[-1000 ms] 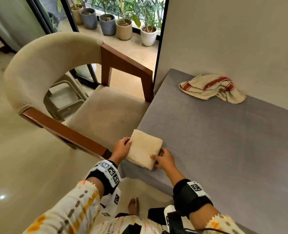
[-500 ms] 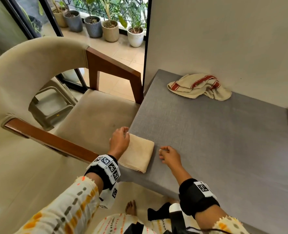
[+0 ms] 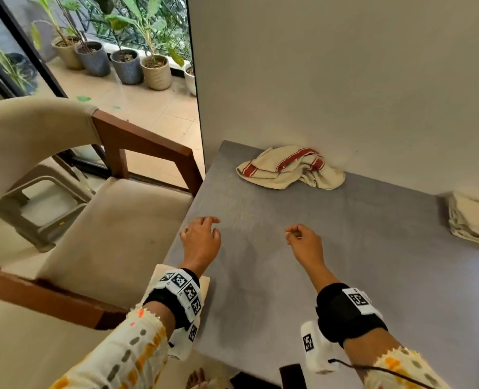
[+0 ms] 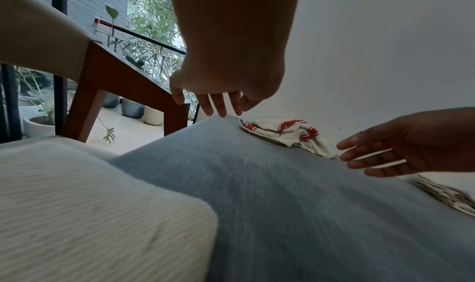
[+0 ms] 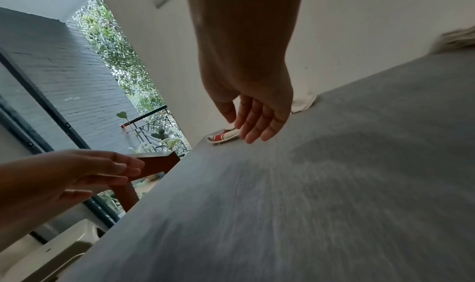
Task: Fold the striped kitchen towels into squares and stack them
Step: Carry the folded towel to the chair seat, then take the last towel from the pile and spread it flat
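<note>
A crumpled cream towel with red stripes [image 3: 290, 169] [image 4: 287, 134] lies at the far edge of the grey table [image 3: 316, 262] against the wall. A folded beige towel [image 3: 204, 282] [image 4: 90, 215] sits at the table's near left corner, mostly hidden under my left wrist. My left hand [image 3: 201, 237] [image 4: 218, 105] hovers over the table with relaxed fingers, empty. My right hand [image 3: 302, 241] [image 5: 254, 124] is also above the table, fingers loose, holding nothing. Both are well short of the striped towel.
A stack of folded cream towels [image 3: 473, 221] [image 4: 447, 197] sits at the table's right edge. An upholstered wooden armchair [image 3: 106, 220] stands against the table's left side. A white wall [image 3: 344, 80] backs the table. Potted plants [image 3: 126, 63] line the balcony beyond.
Both hands have let go of the folded beige towel and moved forward over the table toward the striped towel. The view has shifted up and right, showing the folded stack.
</note>
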